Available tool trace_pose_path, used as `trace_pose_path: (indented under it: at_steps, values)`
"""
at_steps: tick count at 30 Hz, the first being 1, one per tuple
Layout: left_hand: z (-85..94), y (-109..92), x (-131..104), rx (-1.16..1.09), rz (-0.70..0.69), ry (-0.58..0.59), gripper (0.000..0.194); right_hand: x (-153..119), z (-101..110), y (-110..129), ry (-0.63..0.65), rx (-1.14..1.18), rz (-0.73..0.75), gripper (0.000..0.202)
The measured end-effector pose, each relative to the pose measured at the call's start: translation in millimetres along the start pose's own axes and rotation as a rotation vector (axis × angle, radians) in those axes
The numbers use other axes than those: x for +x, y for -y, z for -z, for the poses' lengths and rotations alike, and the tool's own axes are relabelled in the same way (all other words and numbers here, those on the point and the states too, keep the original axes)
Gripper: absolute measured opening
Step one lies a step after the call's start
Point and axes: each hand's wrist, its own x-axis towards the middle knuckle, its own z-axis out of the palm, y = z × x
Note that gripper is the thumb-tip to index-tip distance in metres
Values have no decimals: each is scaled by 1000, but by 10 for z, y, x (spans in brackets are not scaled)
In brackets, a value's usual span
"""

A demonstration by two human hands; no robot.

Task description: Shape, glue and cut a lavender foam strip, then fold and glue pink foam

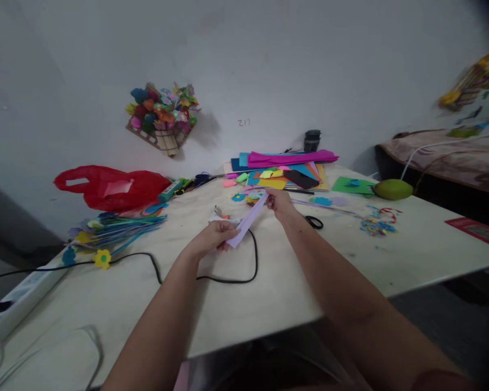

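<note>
A narrow strip of lilac paper is stretched slantwise between my hands above the table. My left hand pinches its lower, nearer end. The farther, upper end is gripped between the fingers of my right hand. Just behind my left hand lies a white glue gun, partly covered by the hand and the strip; a black cord loops across the table close by. To the right of my right wrist, the black handle of a pair of scissors shows, the rest hidden by my arm.
Left on the table are a red bag, a bundle of coloured stems and a power strip. Coloured sheets are stacked against the wall. Paper scraps and a green-yellow oval object lie right.
</note>
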Motion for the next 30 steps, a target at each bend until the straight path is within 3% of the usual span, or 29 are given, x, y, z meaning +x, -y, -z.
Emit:
trace_pose_path:
  at_steps: [5, 9, 13, 14, 17, 19, 23, 30]
  values:
    - [9, 21, 7, 22, 20, 3, 37, -4, 33, 111, -96, -3, -7, 19]
    - [0, 27, 28, 2, 21, -64, 36, 89, 187, 231, -259, -353, 31, 22]
    - [-8, 47, 68, -83, -36, -213, 35, 159, 404, 360, -339, -668, 42, 8]
    - [-6, 57, 79, -101, -46, -247, 35, 158, 450, 386, -337, -881, 45, 5]
    - [5, 88, 108, -144, -69, -311, 35, 117, 538, 425, -319, -1457, 23, 24]
    - [11, 101, 117, -167, -81, -328, 35, 78, 560, 421, -247, -1685, -31, 34]
    - [17, 105, 122, -210, -78, -348, 34, 24, 547, 387, -127, -1844, -101, 37]
    - [14, 88, 119, -243, -88, -357, 33, -12, 521, 380, -97, -1855, -116, 38]
